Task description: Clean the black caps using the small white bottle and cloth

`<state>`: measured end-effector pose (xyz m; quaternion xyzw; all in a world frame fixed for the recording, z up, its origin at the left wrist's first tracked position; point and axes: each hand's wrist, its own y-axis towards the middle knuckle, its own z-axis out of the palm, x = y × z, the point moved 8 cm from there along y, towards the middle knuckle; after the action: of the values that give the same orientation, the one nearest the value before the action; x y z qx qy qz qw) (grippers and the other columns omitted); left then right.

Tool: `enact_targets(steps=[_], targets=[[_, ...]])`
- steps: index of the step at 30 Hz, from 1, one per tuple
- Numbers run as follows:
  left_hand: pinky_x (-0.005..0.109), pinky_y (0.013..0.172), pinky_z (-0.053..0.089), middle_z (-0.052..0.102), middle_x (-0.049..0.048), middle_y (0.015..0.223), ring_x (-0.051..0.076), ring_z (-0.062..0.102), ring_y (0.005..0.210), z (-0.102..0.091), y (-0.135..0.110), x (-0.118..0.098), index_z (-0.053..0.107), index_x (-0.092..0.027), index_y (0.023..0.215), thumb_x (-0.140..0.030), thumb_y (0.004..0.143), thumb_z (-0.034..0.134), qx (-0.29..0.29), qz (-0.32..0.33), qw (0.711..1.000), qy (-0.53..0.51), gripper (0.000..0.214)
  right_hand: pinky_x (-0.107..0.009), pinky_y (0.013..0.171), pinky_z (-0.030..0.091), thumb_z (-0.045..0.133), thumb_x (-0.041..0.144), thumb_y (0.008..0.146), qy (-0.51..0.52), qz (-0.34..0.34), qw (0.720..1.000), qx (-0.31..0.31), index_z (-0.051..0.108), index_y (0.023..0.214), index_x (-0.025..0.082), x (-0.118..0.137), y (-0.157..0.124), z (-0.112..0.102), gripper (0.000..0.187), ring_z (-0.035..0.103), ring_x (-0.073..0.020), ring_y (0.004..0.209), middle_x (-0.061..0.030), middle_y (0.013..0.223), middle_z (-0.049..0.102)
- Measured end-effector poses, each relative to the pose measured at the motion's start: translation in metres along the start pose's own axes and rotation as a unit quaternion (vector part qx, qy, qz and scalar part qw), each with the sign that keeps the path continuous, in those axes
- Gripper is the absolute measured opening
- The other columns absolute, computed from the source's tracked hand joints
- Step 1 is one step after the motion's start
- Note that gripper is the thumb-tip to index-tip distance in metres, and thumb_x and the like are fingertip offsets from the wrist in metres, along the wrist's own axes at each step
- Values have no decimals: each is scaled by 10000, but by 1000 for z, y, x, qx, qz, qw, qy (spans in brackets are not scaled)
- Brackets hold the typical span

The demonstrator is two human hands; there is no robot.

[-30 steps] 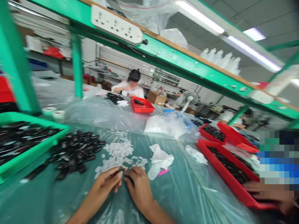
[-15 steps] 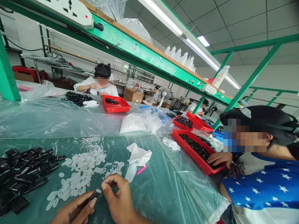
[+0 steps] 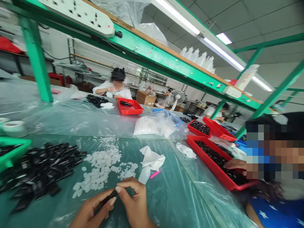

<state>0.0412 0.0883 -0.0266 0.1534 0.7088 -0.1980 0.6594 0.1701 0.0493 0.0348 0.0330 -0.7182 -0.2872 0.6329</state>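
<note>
My left hand (image 3: 93, 209) grips a slim, flat black piece (image 3: 109, 197) between thumb and fingers, tilted up to the right. At its upper end the thumb and forefinger of my right hand (image 3: 135, 200) pinch together, hiding that tip. Just beyond my hands lie many flat white oval pieces (image 3: 101, 163), with a patch of smaller white bits (image 3: 128, 170) beside them. To the left spreads a heap of similar black pieces (image 3: 47, 166). A crumpled white tissue (image 3: 152, 160) and a pink stick (image 3: 155, 174) rest beyond my right hand.
A green tray (image 3: 17, 144) and tape rolls (image 3: 14, 128) stand at left. A clear bag of white parts (image 3: 148, 125) lies farther back. On the right, a co-worker's hand (image 3: 237, 165) reaches into a red tray (image 3: 209, 169) of black parts. A green shelf beam (image 3: 166, 53) crosses overhead.
My view has turned left, bringing the green tray and tape rolls in. My right fingers have closed onto the black piece's end, where a whitish tip showed before.
</note>
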Motion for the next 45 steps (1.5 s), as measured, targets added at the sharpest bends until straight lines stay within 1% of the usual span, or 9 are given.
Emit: enact_targets(steps=[3,8,15,21,25,29,33,42,45], targets=[[236,599,453,589,26,721,168,517,644,8,-7,-22,614,-194,1089,-432,823,540,35,50,998,6,364,-285,751,477,628,210,794,11,-3,999,38,721,849,234,-3,-3,3,111,614,-188,812,-26,837,662],[220,606,418,557,22,703,139,503,632,7,-13,-44,649,-150,934,-384,866,498,30,114,993,-6,286,-263,807,477,589,231,831,-35,7,997,72,703,956,292,-10,-4,3,180,609,-181,902,-15,951,664],[230,618,412,567,39,727,136,513,629,12,-15,-45,634,-141,1045,-371,868,510,59,127,988,-68,316,-273,790,489,592,235,825,-64,-27,994,80,698,979,292,-7,-6,2,195,605,-197,909,-24,952,675],[236,614,406,579,57,745,145,519,639,14,-15,-50,651,-131,1046,-368,853,538,73,134,982,-108,326,-294,765,491,614,284,805,-23,2,999,42,716,939,275,-10,-7,2,168,598,-213,887,-35,909,679],[239,618,412,575,58,741,146,520,640,13,-16,-50,657,-123,1027,-368,849,543,71,133,982,-115,324,-300,758,494,605,264,814,-55,-28,996,65,706,964,280,-10,-6,3,182,591,-213,893,-33,912,676],[232,596,410,556,54,719,132,512,606,13,-16,-51,665,-104,974,-388,861,516,74,134,982,-113,340,-333,778,477,609,255,813,-88,-74,992,58,703,970,278,-6,-8,1,185,579,-223,894,-41,922,665],[222,566,397,522,37,679,120,500,573,13,-17,-50,665,-98,905,-407,867,496,78,122,983,-113,354,-348,762,469,609,300,816,-85,-50,995,35,710,942,278,-6,-11,-1,163,569,-236,892,-46,925,655],[196,509,348,530,18,667,115,485,562,6,-22,-56,630,-115,808,-406,888,444,41,136,990,18,354,-323,800,443,564,265,850,-115,-80,988,63,679,979,320,-1,-14,2,181,530,-218,958,-23,991,619],[201,504,365,526,19,647,108,477,526,9,-20,-54,626,-105,797,-445,863,474,70,116,990,-29,378,-302,798,458,576,243,839,-136,-98,982,83,678,976,302,-2,-12,4,181,551,-205,941,-25,972,625]])
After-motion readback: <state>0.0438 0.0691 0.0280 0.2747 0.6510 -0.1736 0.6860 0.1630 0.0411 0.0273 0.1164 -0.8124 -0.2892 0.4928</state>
